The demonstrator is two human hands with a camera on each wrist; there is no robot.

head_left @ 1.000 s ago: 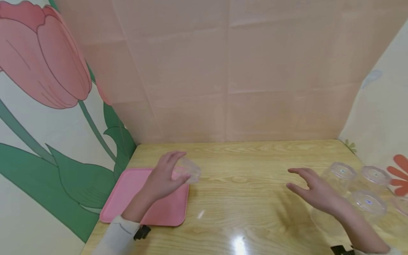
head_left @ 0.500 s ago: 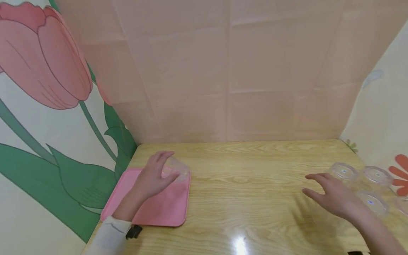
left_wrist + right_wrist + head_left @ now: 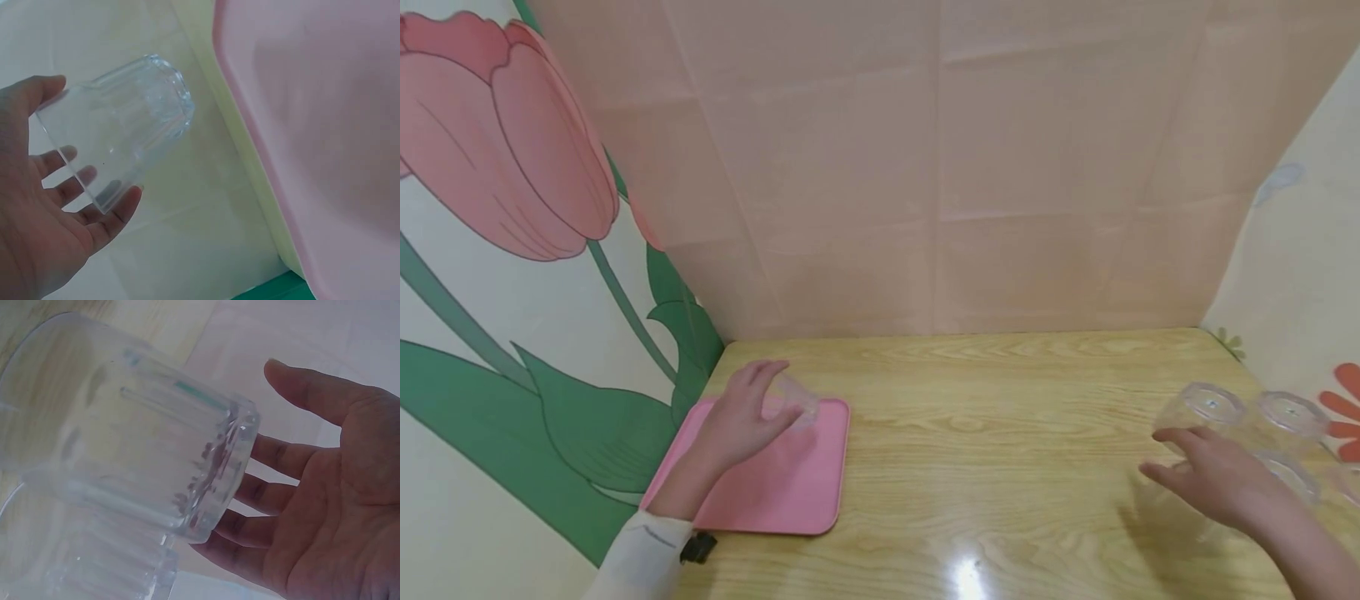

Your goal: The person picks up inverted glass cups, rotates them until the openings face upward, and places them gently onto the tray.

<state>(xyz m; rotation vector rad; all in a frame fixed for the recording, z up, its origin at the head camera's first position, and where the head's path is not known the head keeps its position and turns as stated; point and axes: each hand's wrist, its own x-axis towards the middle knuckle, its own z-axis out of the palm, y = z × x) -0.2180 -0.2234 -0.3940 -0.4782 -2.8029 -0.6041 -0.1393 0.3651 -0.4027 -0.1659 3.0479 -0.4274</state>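
Observation:
A clear faceted cup (image 3: pixel 119 125) is held by my left hand (image 3: pixel 737 429), thumb on one side and fingers on the other near its open rim. In the head view that cup (image 3: pixel 799 406) is tilted above the far part of a pink tray (image 3: pixel 790 512). My right hand (image 3: pixel 1221 479) has its thumb and fingers spread beside a group of clear cups standing bottom up on the right. The nearest cup (image 3: pixel 131 444) is close to its fingers in the right wrist view; whether they touch it I cannot tell. My hand partly hides the cups in the head view.
Several upside-down clear cups, among them a back cup (image 3: pixel 1291 414), stand close together near the right wall. The wooden table (image 3: pixel 977 433) stretches between them and the tray. A pink-beige sheet (image 3: pixel 940 183) hangs behind, and a tulip-patterned wall (image 3: pixel 527 350) borders the left.
My left hand has carried the cup leftward, from the tray's right edge to over the tray. My right hand has moved right, up to the group of cups, with its fingers still spread.

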